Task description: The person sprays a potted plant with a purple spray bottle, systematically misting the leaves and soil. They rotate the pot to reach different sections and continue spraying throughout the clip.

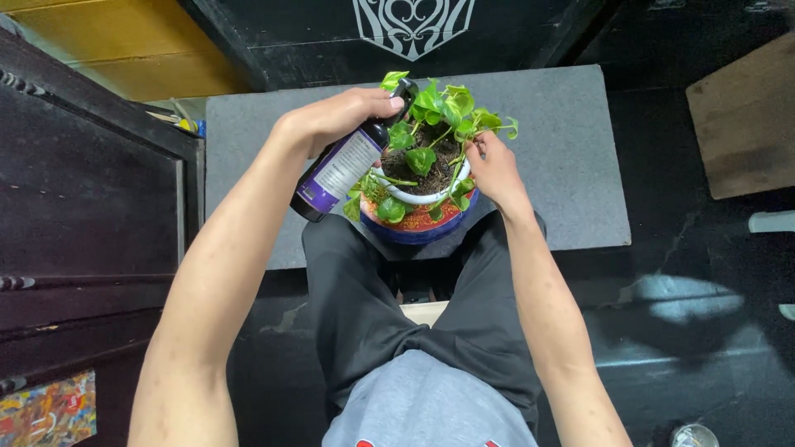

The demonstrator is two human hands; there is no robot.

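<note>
My left hand [344,116] grips a purple spray bottle [335,174] with a white label, tilted so its black nozzle points at the plant. The leafy green plant [435,116] grows in dark soil inside a round pot [414,223] with a white rim, a red band and a blue base. My right hand [494,170] rests at the pot's right rim, its fingers pinching a stem or leaf of the plant. The pot stands on a grey mat [563,157] in front of my knees.
My legs in dark trousers [364,323] reach under the pot. A black cabinet [91,199] stands to the left, a brown board [745,116] at the right. A glass object [694,435] lies at the bottom right on the dark floor.
</note>
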